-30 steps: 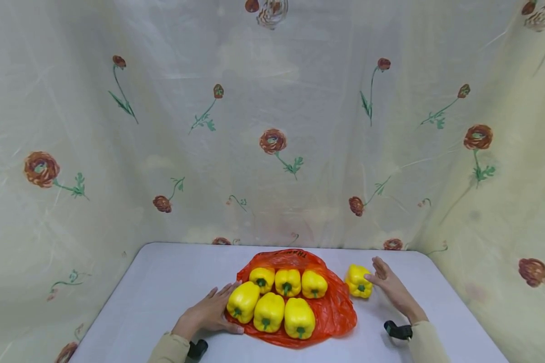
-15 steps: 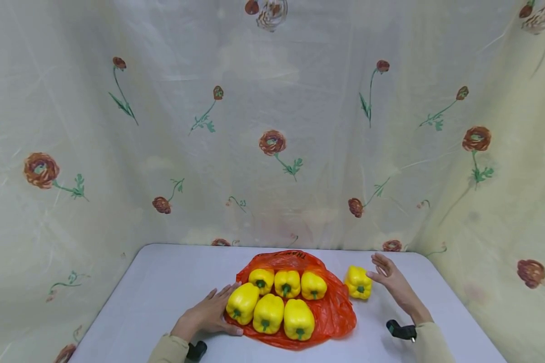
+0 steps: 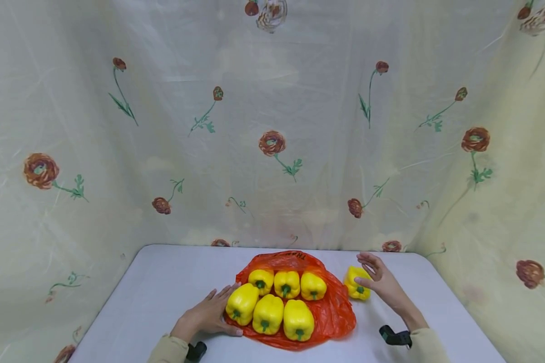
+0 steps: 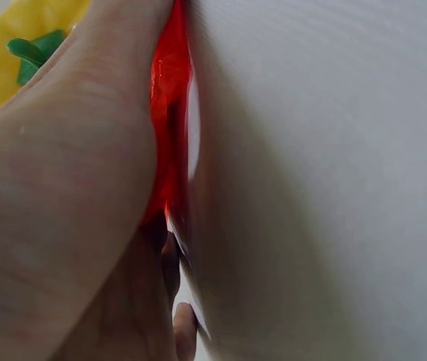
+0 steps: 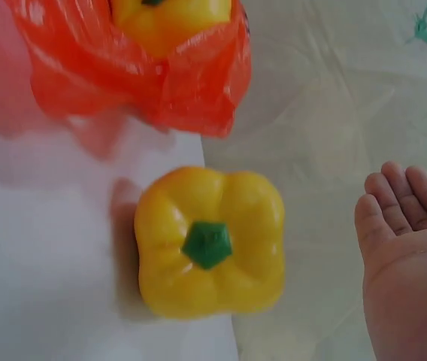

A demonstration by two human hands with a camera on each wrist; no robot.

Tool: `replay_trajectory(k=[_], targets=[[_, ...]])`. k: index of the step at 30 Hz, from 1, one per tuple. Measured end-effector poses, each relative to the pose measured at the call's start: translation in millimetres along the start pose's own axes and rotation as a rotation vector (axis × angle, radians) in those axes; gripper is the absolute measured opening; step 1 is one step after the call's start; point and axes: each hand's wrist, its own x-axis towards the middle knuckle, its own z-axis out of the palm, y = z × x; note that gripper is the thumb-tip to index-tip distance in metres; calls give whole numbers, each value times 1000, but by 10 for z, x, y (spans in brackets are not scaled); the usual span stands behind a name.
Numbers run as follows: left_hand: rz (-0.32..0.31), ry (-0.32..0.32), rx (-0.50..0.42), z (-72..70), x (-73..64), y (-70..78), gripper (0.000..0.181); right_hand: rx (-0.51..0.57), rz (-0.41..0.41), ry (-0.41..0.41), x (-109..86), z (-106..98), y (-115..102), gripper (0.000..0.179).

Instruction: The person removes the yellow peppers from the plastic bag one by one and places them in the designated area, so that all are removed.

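A red plastic bag (image 3: 333, 315) lies flat in the middle of the table with several yellow bell peppers (image 3: 268, 313) on it in two rows. My left hand (image 3: 206, 313) rests at the bag's left edge, fingers extended beside the front-left pepper (image 3: 242, 303); red plastic (image 4: 170, 83) shows along its palm in the left wrist view. To the right of the bag, a lone yellow bell pepper (image 5: 255, 248) stands on the table, green stem facing me. My right hand (image 3: 386, 286), fingers loosely bent and thumb apart, overlaps this pepper's right side in the head view and holds nothing.
The white table (image 3: 177, 267) has rounded far corners. Behind it and along both sides hangs a pale curtain (image 3: 318, 166) printed with flowers. Each wrist wears a small black camera (image 3: 394, 336).
My right hand first drew slightly right, then moved left, now overlapping the lone pepper more. My left hand and the peppers on the bag stay put.
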Motion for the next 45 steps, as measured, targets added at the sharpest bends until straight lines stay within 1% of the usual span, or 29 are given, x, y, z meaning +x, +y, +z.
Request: replay_trajectory(k=[5, 9, 14, 23, 27, 30, 34, 36, 40, 42, 45], targets=[[8, 9, 10, 11, 5, -19, 120, 7, -32, 5, -33, 129, -81, 74], [12, 9, 12, 7, -7, -16, 120, 15, -17, -22, -59, 243, -134, 75], [6, 5, 8, 3, -20, -25, 120, 51, 24, -83, -81, 438, -233, 75], [-1, 3, -6, -16, -21, -10, 121, 96, 65, -202, -93, 734, -334, 78], [-3, 4, -4, -9, -12, -29, 121, 86, 57, -254, -103, 819, -340, 77], [2, 8, -3, -12, -9, -37, 121, 72, 21, -292, -105, 865, -338, 76], [13, 9, -2, -17, -19, -35, 120, 65, 4, -343, -115, 918, -349, 75], [16, 11, 1, -20, -29, -30, 119, 64, 15, -363, -122, 947, -361, 74], [21, 15, 11, -23, -46, -14, 119, 53, 70, -387, -136, 1002, -386, 73], [23, 14, 10, -19, -48, -3, 119, 32, 99, -398, -140, 1023, -386, 74], [25, 11, 6, -13, -45, 14, 119, -3, 119, -422, -147, 1045, -381, 75]])
